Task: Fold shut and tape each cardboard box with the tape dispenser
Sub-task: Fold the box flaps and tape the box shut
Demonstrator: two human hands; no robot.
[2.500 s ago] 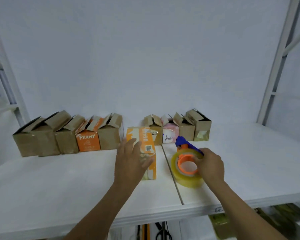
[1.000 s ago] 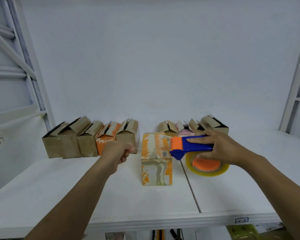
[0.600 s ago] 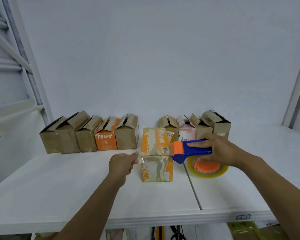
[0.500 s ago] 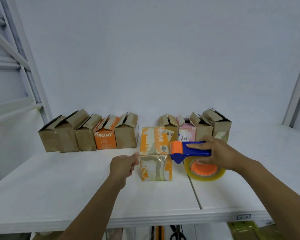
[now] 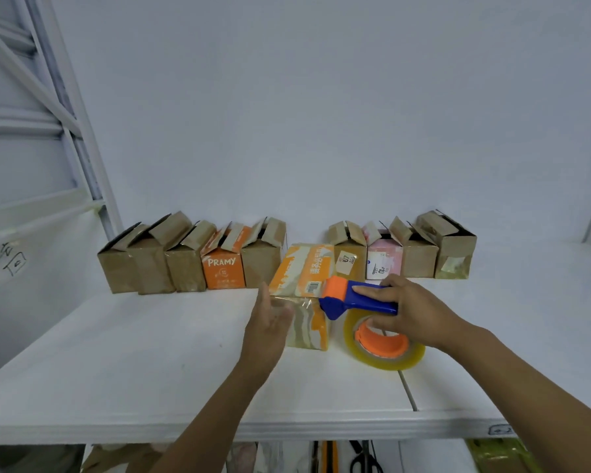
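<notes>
An orange and beige cardboard box [image 5: 304,271] stands folded shut in the middle of the white table [image 5: 151,353]. Clear tape hangs over its front top edge. My left hand [image 5: 270,322] lies flat against the box's left front face with straight fingers. My right hand [image 5: 410,308] grips the blue handle of the tape dispenser [image 5: 359,298]. The dispenser's orange roller touches the box's right top edge. Its yellowish tape roll [image 5: 382,346] hangs just right of the box.
Several open-flapped boxes line the back wall: a left group with an orange PRAMY box [image 5: 223,268] and a right group with a pink box [image 5: 382,261]. White rack posts [image 5: 79,138] stand at the left. Scissors [image 5: 365,462] lie below the table edge.
My left hand has opened from a loose fist and moved right onto the box's front. The dispenser in my right hand has stayed at the box's right top edge.
</notes>
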